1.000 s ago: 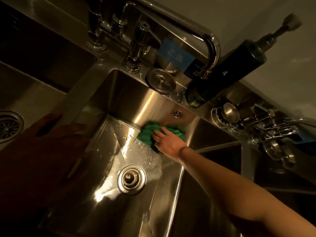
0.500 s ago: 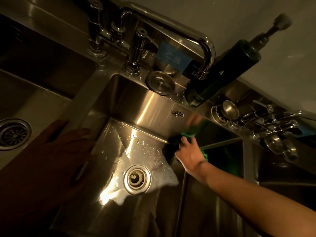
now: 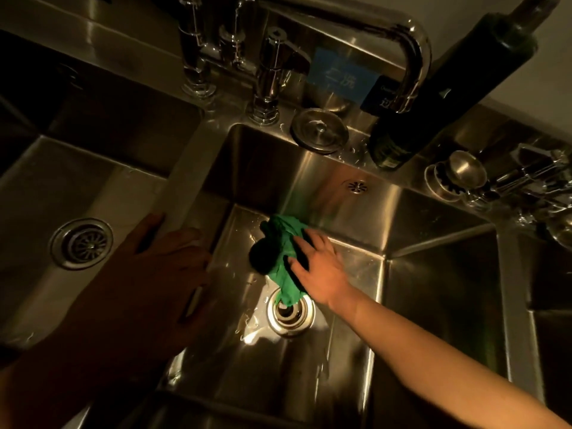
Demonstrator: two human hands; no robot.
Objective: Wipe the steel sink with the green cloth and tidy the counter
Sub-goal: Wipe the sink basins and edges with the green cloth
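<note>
I am in the wiping step: my right hand (image 3: 318, 267) presses the bunched green cloth (image 3: 280, 258) onto the floor of the steel sink (image 3: 433, 289), fingers spread and not curled round it, with one tail of the cloth lying over the drain (image 3: 291, 318). My left hand (image 3: 167, 261) rests flat and relaxed on the divider rim (image 3: 185, 187). Next, I think, I must sweep the cloth around the drain and up the walls with even pressure.

green cloth (image 3: 280, 258): crumpled, dark-shadowed folds, on sink floor, lower tip over drain (image 3: 291, 318) | steel sink (image 3: 340, 382): shiny, water-beaded
</note>
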